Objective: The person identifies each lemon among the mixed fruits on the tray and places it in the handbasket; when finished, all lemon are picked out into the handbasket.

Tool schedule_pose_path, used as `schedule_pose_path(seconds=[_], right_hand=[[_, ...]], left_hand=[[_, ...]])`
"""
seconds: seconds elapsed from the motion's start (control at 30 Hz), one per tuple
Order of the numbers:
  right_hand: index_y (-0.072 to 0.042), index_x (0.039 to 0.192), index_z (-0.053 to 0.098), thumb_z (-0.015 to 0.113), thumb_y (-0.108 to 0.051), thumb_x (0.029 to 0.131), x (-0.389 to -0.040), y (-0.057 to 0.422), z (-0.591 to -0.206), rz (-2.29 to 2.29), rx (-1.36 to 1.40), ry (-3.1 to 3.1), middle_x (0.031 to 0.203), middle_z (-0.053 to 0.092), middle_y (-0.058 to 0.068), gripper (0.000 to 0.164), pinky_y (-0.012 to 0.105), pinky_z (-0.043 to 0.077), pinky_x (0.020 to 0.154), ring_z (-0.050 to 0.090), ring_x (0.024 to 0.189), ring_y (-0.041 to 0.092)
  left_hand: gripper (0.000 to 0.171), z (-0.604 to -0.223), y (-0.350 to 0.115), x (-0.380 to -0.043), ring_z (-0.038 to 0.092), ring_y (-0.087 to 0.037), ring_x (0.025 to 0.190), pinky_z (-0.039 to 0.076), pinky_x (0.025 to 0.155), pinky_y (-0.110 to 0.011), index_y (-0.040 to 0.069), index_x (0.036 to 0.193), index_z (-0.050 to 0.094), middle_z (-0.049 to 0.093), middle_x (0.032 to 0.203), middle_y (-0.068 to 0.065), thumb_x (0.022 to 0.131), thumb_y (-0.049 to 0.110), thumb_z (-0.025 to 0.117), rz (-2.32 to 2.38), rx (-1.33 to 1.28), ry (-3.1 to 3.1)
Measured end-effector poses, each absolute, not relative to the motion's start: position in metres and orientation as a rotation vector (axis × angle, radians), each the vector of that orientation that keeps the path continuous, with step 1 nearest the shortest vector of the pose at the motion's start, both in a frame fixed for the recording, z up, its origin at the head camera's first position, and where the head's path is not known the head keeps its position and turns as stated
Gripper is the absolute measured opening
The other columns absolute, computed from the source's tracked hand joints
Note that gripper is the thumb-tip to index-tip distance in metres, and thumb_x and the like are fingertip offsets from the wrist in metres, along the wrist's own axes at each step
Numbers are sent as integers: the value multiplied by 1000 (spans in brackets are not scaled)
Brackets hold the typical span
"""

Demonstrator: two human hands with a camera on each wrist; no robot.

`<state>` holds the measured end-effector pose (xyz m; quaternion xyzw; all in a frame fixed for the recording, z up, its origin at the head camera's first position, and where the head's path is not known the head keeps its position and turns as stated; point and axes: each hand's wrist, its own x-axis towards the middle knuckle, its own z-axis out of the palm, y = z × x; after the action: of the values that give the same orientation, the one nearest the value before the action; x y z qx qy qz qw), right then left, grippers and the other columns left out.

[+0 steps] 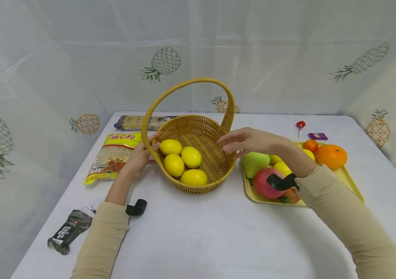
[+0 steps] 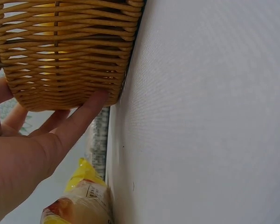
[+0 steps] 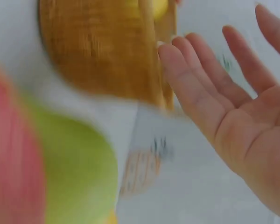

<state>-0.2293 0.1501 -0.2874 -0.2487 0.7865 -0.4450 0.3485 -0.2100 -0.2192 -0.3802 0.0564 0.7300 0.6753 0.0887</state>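
Note:
A woven wicker basket (image 1: 198,190) with a tall arched handle (image 1: 184,83) stands mid-table, holding several yellow lemons (image 1: 191,157) toward its left side. At the basket's left side, near the foot of the handle, is my left hand (image 1: 139,157). Its extended fingers (image 2: 86,112) touch the wicker wall in the left wrist view. My right hand (image 1: 250,140) hovers at the right rim with its fingers spread and nothing in the palm. In the right wrist view the fingertips (image 3: 165,49) overlap the basket's edge.
At right, a yellow tray (image 1: 353,186) holds a green pear (image 1: 255,164), a pink-red fruit (image 1: 267,182), an orange (image 1: 331,155) and other fruit. Behind it lie a lollipop (image 1: 300,124) and a purple packet (image 1: 318,136). Left are a pasta bag (image 1: 108,159), a long packet (image 1: 131,122) and a black packet (image 1: 70,231).

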Motion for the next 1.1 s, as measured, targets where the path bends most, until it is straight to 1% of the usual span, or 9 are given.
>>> schedule_pose_path(seconds=[0.1,0.23,0.33,0.47,0.53,0.6,0.83,0.97,1.1], right_hand=[[-11,139,51,61,-30,96,-235,186,-288,-1167,-621,2120,140,49,12,48,41,47,96,47,126,32],[-7,139,49,59,-24,98,-237,232,-300,-1213,-598,2178,138,50,17,46,41,46,97,49,124,32],[-7,140,47,58,-24,98,-231,259,-310,-1194,-557,2235,139,50,15,46,41,43,100,49,124,30],[-10,139,48,57,-27,99,-221,286,-321,-1153,-518,2311,136,54,11,45,30,42,98,51,122,22],[-8,139,50,56,-26,99,-216,295,-325,-1148,-532,2339,134,55,11,44,24,42,95,54,118,16],[-7,138,51,56,-25,99,-211,301,-328,-1137,-549,2357,134,56,12,43,21,43,92,55,117,14],[-7,134,56,64,-21,95,-191,311,-333,-1020,-606,2472,132,57,13,43,19,45,89,51,122,32],[-11,133,59,70,-27,90,-180,315,-338,-921,-610,2588,130,59,8,47,25,46,91,52,118,29],[-14,134,58,73,-31,87,-172,314,-345,-874,-619,2634,132,56,8,52,45,45,94,49,117,29]], left_hand=[[56,-380,-220,-210,36,-38,130,42,94,-59,14,155,25,21,156,-16,104,26,45,2012,173,2171],[57,-382,-220,-210,35,-37,132,42,94,-59,14,155,25,22,156,-15,104,27,46,2006,172,2173],[57,-382,-220,-210,34,-37,133,42,94,-60,14,155,25,21,156,-16,104,28,46,2004,174,2174],[57,-382,-220,-211,34,-37,132,43,93,-58,13,155,25,21,156,-16,104,28,46,2002,182,2179],[57,-382,-220,-211,34,-37,132,44,92,-57,13,155,25,22,155,-17,104,28,46,2000,187,2182],[56,-381,-220,-211,35,-36,132,45,92,-55,13,155,25,23,154,-17,104,27,45,1997,189,2188],[55,-382,-221,-213,35,-36,131,46,90,-53,14,155,26,24,154,-17,105,25,44,1995,191,2194],[55,-383,-221,-213,34,-35,132,46,91,-53,14,155,26,23,155,-15,105,26,45,1990,184,2199],[55,-383,-221,-213,34,-35,132,46,91,-53,13,155,26,23,155,-15,104,26,45,1991,182,2197]])
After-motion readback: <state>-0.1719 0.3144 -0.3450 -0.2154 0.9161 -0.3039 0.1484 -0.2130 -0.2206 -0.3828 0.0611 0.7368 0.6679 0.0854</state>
